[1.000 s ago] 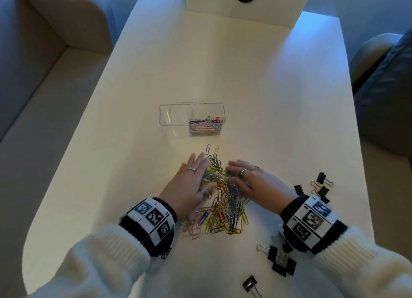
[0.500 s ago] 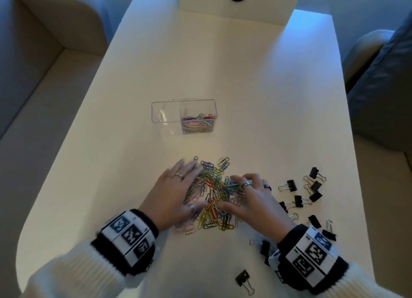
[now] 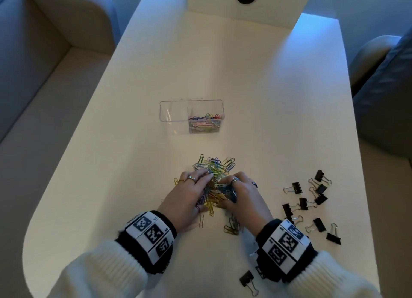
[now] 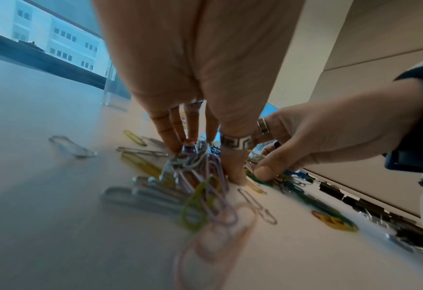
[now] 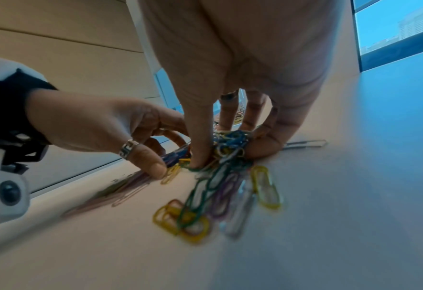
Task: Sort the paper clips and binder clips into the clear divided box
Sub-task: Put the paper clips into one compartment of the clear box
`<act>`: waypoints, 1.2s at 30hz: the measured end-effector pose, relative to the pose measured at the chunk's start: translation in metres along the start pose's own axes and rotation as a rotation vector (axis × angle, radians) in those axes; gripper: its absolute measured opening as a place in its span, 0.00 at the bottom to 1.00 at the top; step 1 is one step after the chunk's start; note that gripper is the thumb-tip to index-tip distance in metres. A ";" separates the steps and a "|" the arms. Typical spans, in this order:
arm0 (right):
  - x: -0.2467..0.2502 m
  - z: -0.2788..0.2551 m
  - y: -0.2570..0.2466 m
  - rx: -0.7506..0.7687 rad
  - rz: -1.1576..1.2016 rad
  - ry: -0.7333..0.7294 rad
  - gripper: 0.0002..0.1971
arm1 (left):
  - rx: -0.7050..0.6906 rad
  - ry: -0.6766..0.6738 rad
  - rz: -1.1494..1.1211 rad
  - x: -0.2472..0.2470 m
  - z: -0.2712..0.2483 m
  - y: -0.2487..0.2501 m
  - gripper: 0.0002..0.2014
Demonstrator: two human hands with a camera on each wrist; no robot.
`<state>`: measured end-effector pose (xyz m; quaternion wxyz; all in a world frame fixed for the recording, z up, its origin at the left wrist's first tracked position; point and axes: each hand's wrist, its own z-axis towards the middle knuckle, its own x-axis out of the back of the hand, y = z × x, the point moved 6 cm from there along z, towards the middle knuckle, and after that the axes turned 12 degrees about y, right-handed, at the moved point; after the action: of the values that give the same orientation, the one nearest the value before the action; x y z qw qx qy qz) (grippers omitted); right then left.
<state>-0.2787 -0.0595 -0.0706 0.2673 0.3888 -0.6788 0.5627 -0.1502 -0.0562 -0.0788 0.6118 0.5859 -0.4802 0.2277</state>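
A pile of coloured paper clips [image 3: 217,167] lies in the middle of the white table [image 3: 267,97]. My left hand [image 3: 204,190] and right hand [image 3: 225,193] meet over its near part, fingers curled. In the left wrist view the left hand [image 4: 205,159] pinches a silver and lilac bunch between fingers and thumb. In the right wrist view the right hand [image 5: 226,151] grips a blue and green tangle. The clear divided box [image 3: 172,110] stands beyond the pile, with paper clips in its right compartment and nothing in its left. Several black binder clips [image 3: 312,199] lie right of my right hand.
One binder clip [image 3: 247,279] lies near the table's front edge by my right wrist. A white box with a dark lens [image 3: 247,1] stands at the far end. Sofas flank the table on both sides.
Both hands went from lying flat on either side of the pile to curling in toward each other and gripping bunches of paper clips. The pile is bunched tighter.
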 end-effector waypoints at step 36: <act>0.064 0.138 -0.089 0.384 -0.017 0.274 0.13 | 0.149 0.178 0.125 0.104 0.111 -0.051 0.35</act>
<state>-0.2304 -0.2139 -0.0003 0.2830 0.3582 -0.5133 0.7268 -0.0975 -0.2007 -0.0317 0.5914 0.5762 -0.4413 0.3514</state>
